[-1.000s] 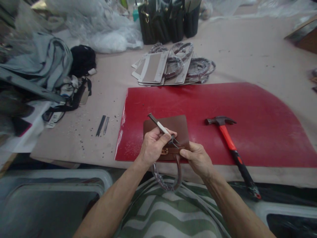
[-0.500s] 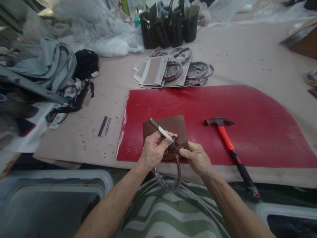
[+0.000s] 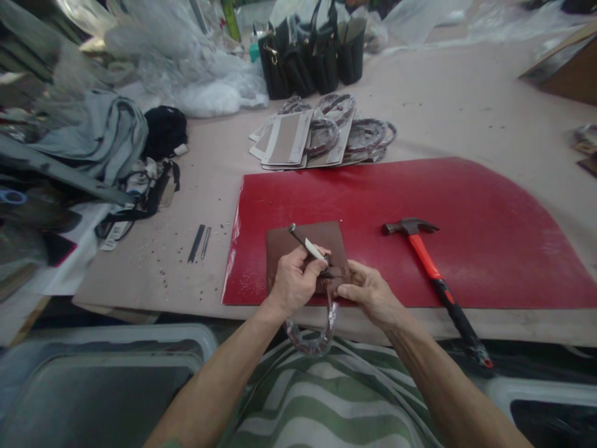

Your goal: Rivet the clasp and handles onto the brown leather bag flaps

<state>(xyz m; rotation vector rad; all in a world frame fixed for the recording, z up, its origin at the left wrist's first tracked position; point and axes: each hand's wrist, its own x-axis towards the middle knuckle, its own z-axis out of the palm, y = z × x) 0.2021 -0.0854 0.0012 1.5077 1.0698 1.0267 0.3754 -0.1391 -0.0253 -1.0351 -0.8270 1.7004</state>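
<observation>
A brown leather panel [image 3: 321, 231] lies on a red board [image 3: 410, 186] near the table's front edge. Its curved handle [image 3: 311, 346], wrapped in clear plastic, hangs over the edge towards my body. My left hand [image 3: 293, 280] is closed on a slim metal punch [image 3: 313, 249] with a white-wrapped middle. The punch tilts up and left, and my fingers hide its lower end near a small strap [image 3: 334, 272]. My right hand [image 3: 368, 289] pinches the panel's right edge beside that strap, thumb on top.
Right of the panel, a claw hammer [image 3: 422, 252] overhangs the front edge. Two thin tools, including a metal rod [image 3: 206, 242], lie left among dark specks. Behind the board are stacked panels with wrapped handles [image 3: 321, 135]; black bags [image 3: 310, 59] stand beyond. A plastic bin [image 3: 205, 339] is below left.
The punch has turned slightly in my left hand, its top end moving right. The strap now lies flatter across the panel. My right hand still holds the edge, fingers slightly shifted.
</observation>
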